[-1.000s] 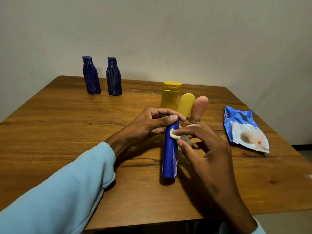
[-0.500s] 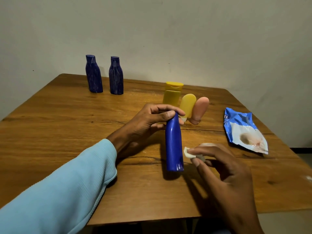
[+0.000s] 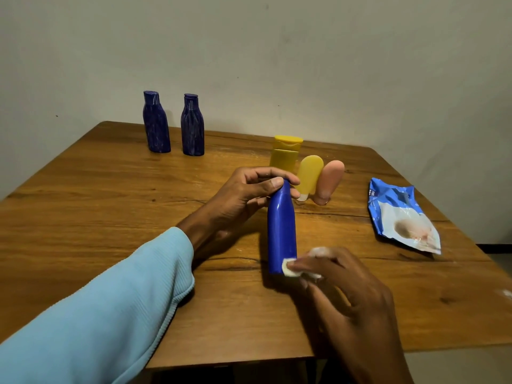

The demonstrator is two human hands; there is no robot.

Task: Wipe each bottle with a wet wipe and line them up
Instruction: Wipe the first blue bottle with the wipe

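Standing upright on the counter [image 3: 110, 189], the blue bottle [image 3: 282, 228] is pinched at its cap by the left grip [image 3: 249, 195], at 12 o'clock of the bottle. A white wet wipe [image 3: 288, 268] is pinched by the right grip [image 3: 343, 284] and pressed against the bottle's base at 5 o'clock. The bottle is plain, glossy and unlabelled.
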